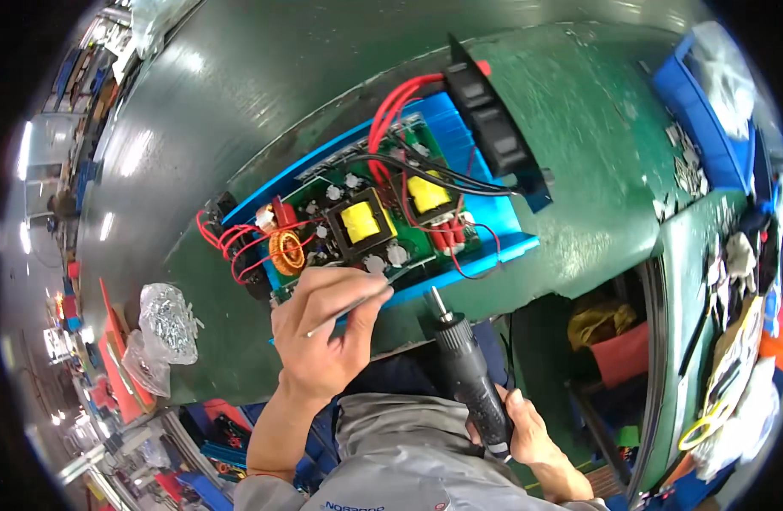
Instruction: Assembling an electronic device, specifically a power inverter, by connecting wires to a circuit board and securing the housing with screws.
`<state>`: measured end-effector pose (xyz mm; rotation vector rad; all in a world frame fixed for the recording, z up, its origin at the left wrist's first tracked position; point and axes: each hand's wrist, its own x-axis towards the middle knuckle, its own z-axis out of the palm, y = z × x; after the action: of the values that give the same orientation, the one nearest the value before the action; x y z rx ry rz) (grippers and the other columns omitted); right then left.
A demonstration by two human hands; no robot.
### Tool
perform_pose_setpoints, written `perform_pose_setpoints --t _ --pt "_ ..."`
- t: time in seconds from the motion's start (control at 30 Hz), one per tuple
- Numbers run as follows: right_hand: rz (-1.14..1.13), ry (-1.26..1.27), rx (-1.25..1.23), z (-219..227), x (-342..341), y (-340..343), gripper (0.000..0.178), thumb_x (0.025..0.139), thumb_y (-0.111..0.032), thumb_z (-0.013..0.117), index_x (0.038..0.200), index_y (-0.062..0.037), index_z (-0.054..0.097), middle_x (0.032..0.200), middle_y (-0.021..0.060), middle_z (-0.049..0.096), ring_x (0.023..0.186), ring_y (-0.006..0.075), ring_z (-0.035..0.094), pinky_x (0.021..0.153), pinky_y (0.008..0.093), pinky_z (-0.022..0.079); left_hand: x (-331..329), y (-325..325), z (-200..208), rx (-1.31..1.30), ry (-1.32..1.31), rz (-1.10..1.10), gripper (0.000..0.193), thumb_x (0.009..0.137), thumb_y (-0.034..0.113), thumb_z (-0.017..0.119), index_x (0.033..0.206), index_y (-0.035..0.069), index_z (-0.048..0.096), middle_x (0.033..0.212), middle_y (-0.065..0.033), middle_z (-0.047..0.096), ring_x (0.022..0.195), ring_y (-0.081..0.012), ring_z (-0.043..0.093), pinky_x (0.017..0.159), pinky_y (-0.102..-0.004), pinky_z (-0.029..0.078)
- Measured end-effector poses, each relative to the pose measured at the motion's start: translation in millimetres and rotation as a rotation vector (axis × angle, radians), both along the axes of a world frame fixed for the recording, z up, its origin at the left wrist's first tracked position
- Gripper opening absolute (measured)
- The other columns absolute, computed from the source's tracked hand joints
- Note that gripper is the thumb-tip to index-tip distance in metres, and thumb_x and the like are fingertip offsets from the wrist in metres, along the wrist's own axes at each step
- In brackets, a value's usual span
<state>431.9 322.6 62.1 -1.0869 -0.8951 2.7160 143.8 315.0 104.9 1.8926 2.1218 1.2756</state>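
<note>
In the head view, the left hand [327, 341] has its fingers curled closed around a slim metal tool [325, 324] beside the near wall of the opened blue case [509, 244], which lies slantwise on the green surface [583, 106]; the right hand [530, 428] wraps the lower body of a black electric screwdriver [470, 375], its bit aimed toward that wall. Good practice here would be to steady the case, square the bit to any screw before running the motor, and keep both metal tips off the circuit board [424, 136], the copper toroidal coil [286, 252] and the looping red wires [401, 92]. The black end panel [493, 119] could tug its leads if the case slides. Some right-hand fingers are hidden behind the driver; the slim tool may be tweezers, but the grip covers too much to tell. Whether the bit touches anything is unclear, and no screw can be made out.
</note>
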Motion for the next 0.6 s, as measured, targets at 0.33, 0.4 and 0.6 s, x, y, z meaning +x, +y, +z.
perform_pose_setpoints --t 0.33,0.4,0.6 --pt "-0.004 0.050 -0.337 -5 -2 9 0.098 0.096 -0.076 0.029 0.126 0.0131 0.056 0.066 0.0137 0.061 0.059 0.0224 0.057 0.060 0.0343 0.045 -9 2 -3 0.014 -0.026 -0.043 0.037 0.074 -0.003 0.083 0.106 0.007 0.069 0.088 -0.0074 0.072 0.070 -0.0205 0.069 0.056 -0.0285 0.054" --pt "-0.029 0.066 -0.332 -5 -2 7 0.100 0.096 -0.077 0.030 0.123 0.0151 0.056 0.065 0.0140 0.061 0.057 0.0225 0.056 0.056 0.0343 0.044 -7 1 -2 -0.050 -0.046 -0.038 0.029 0.077 -0.001 0.081 0.101 0.007 0.069 0.091 -0.0082 0.073 0.077 -0.0222 0.070 0.064 -0.0299 0.055" --pt "-0.015 0.023 -0.270 -6 -6 4 0.100 0.094 -0.079 0.031 0.127 0.0126 0.056 0.068 0.0148 0.062 0.056 0.0215 0.055 0.055 0.0327 0.044 -13 4 -7 0.029 -0.029 -0.071 0.040 0.070 -0.004 0.084 0.106 0.008 0.070 0.089 -0.0063 0.072 0.069 -0.0208 0.068 0.055 -0.0282 0.053"
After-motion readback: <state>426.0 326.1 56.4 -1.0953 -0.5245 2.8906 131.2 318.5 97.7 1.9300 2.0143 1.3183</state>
